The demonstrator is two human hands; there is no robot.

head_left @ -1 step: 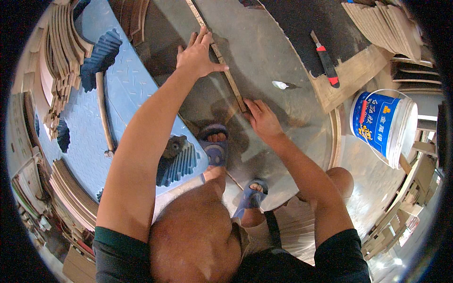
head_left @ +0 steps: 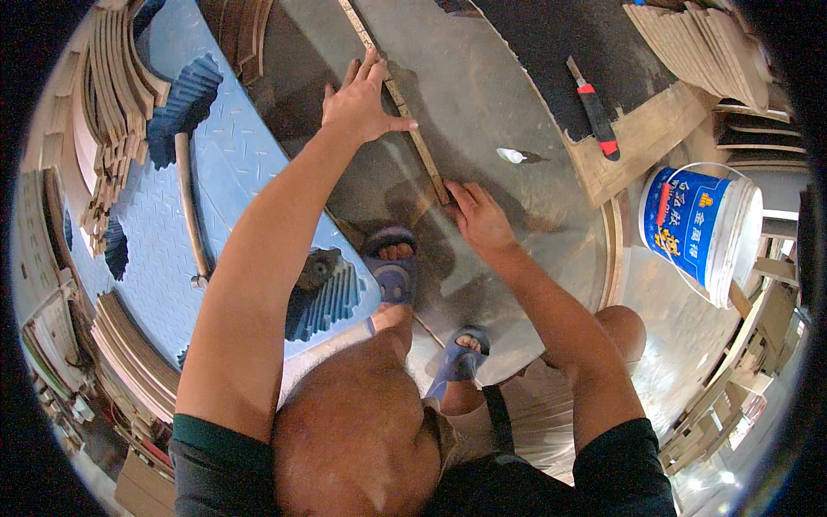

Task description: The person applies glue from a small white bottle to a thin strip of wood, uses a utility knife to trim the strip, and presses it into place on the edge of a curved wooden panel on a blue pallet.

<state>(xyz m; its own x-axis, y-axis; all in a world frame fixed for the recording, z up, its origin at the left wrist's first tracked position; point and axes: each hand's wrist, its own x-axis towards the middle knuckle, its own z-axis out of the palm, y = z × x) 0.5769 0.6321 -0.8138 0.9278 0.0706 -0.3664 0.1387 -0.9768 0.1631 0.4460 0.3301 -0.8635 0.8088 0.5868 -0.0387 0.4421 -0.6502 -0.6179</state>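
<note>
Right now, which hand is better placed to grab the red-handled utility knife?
Right. The right hand presses the wooden strip's near end, on the same side as the utility knife; the left hand sits farther across the strip.

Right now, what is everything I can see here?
wooden strip: one, brown, on the grey board under both hands
grey board: one, centre
utility knife: one, red and black, upper right
bucket: one, blue and white, right
curved wood pieces: stacked, tan, left
blue metal sheet: one, left
sandals: two, blue, on the feet
left hand: pressing the strip's far part
right hand: at the strip's near end
</note>
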